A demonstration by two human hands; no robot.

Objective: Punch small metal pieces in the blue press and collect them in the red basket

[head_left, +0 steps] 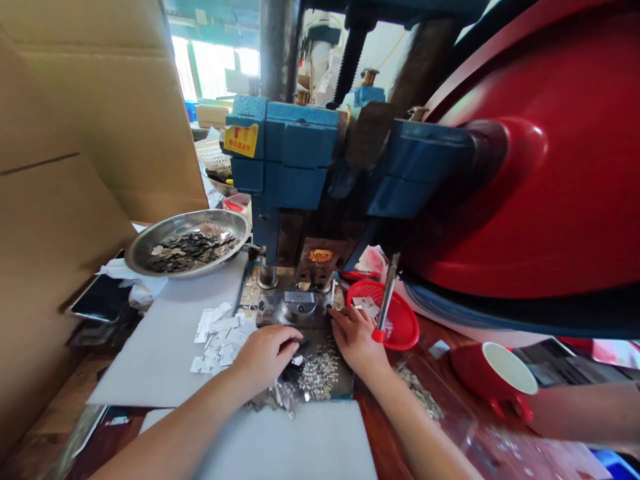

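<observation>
My left hand (267, 355) is closed, thumb against curled fingers, in front of the press die (300, 303); whatever it pinches is too small to make out. Under its fingertips lie dark pieces and a heap of small silvery metal parts (320, 373). My right hand (357, 337) has its fingers stretched forward, the tips touching or very near the right end of the die plate. Left of my left hand, flat white pieces (220, 337) lie in a loose pile. The blue hand press (300, 160) stands above the die.
A steel bowl (235, 248) of dark flat pieces stands at left, near a phone (100, 298) and cardboard (100, 100). At right are a red basket (407, 333), a lever (389, 293), a red wheel (575, 167) and a red mug (470, 370) beside another person's forearm (590, 410).
</observation>
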